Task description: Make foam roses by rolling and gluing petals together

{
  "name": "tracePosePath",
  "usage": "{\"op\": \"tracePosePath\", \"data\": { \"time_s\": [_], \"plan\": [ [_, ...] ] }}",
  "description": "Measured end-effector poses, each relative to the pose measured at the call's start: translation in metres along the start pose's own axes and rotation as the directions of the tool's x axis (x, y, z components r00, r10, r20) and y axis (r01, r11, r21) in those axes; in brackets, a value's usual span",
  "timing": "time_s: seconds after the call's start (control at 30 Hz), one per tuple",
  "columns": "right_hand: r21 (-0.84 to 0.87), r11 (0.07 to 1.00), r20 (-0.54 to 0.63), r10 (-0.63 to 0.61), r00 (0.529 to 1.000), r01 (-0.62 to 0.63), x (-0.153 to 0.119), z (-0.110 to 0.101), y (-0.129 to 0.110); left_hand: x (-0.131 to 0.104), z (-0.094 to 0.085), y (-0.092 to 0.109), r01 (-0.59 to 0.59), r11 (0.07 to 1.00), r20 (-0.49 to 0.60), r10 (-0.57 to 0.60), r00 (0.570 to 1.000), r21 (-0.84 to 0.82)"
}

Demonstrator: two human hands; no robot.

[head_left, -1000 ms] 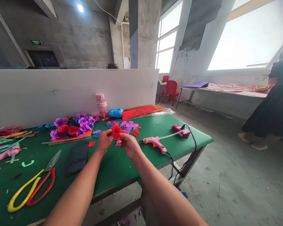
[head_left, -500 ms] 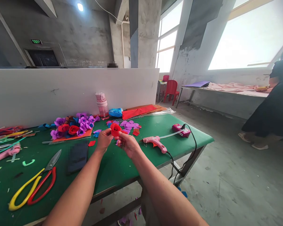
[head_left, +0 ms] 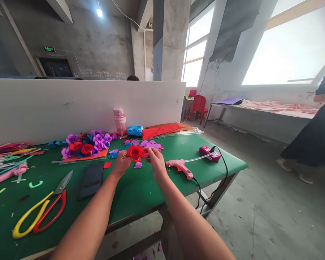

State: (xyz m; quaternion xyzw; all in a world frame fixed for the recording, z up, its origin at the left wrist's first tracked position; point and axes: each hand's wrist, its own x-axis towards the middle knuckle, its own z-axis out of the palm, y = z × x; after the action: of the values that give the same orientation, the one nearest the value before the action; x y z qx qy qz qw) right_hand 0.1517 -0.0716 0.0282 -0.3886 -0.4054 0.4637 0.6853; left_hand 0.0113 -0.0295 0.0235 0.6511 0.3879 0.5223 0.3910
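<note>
Right hand [head_left: 156, 162] shifted outward on red flower [head_left: 135, 152], grip pinching its edge, left hand [head_left: 121, 163] (opposite side) holding it.

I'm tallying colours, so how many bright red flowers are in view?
3: one red flower in the left hand, the right hand at its edge; another in the bunch, with a third to its right. More may be hidden there.

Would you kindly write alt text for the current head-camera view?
A person's left hand holds a red flower over a green table, the right hand pinching its edge. Loose petals lie beyond; a pink glue gun rests right, scissors and clustered flowers left.
</note>
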Motion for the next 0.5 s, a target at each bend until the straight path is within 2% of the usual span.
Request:
{"op": "tracePosePath", "data": {
  "time_s": [0.2, 0.33, 0.5],
  "plan": [
    [-0.079, 0.996, 0.069, -0.039, 0.997, 0.044, -0.0008, -0.0025, -0.0041, 0.0, -0.0004, -0.0028, -0.041, 0.995, 0.043, 0.037, 0.998, 0.091],
    [-0.083, 0.994, 0.079, -0.065, 0.995, 0.071, -0.004, -0.0012, -0.0076, 0.0016, 0.0008, -0.0057, -0.085, 0.995, 0.111, 0.079, 0.991, 0.05],
    [-0.058, 0.996, 0.048, -0.065, 0.997, 0.068, -0.0047, -0.0005, -0.0073, 0.004, 0.0, -0.0077, -0.103, 0.992, 0.072, 0.098, 0.993, 0.076]
  ]
}}
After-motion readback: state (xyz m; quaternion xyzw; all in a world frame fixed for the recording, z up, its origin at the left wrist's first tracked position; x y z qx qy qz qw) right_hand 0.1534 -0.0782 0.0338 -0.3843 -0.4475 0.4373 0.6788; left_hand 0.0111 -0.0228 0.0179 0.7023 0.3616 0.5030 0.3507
